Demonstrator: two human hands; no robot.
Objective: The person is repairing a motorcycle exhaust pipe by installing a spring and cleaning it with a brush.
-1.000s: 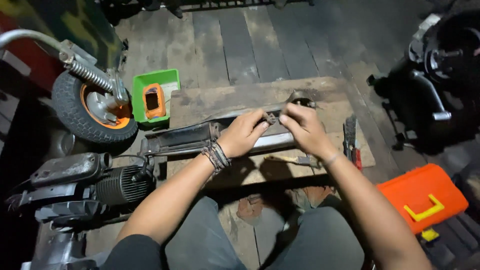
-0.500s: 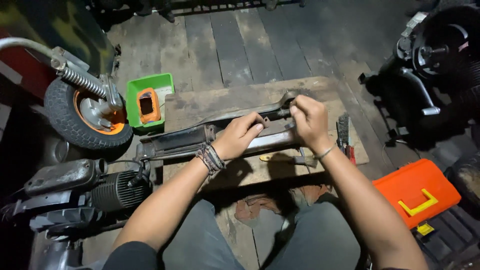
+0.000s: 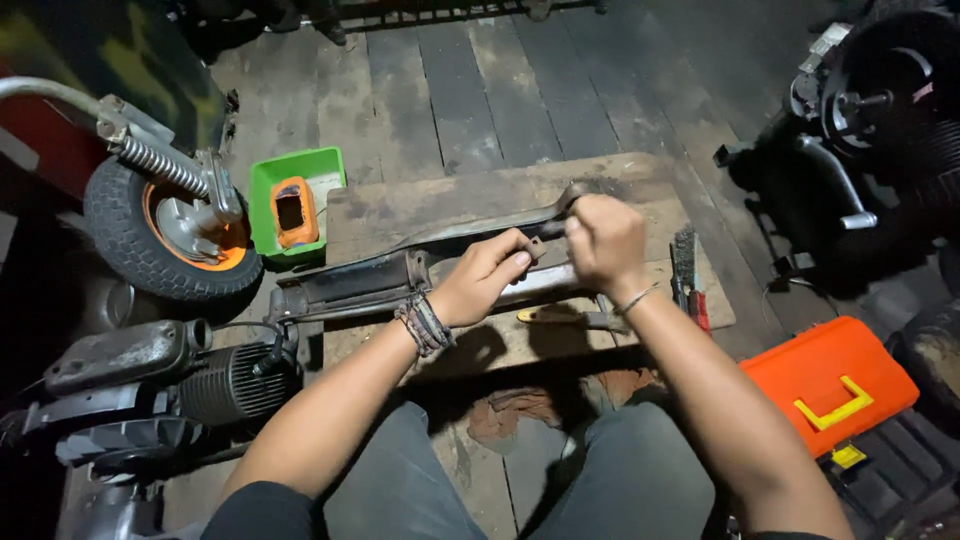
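A long dark metal tube part lies across a worn wooden board in front of my knees. My left hand, with braided bands at the wrist, grips the tube near its right end. My right hand is closed in a fist just to the right, around the far end of a long grey wrench. The wrench runs diagonally along the tube, and its head shows just above my knuckles. What the wrench head sits on is hidden by my fingers.
A wire brush and a yellow-handled tool lie on the board near my right wrist. To the left are a green tray holding an orange case, a small wheel and an engine. An orange toolbox and dark machinery are on the right.
My right hand has drawn apart from my left, up and to the right onto the wrench's end. My left hand stays on the tube.
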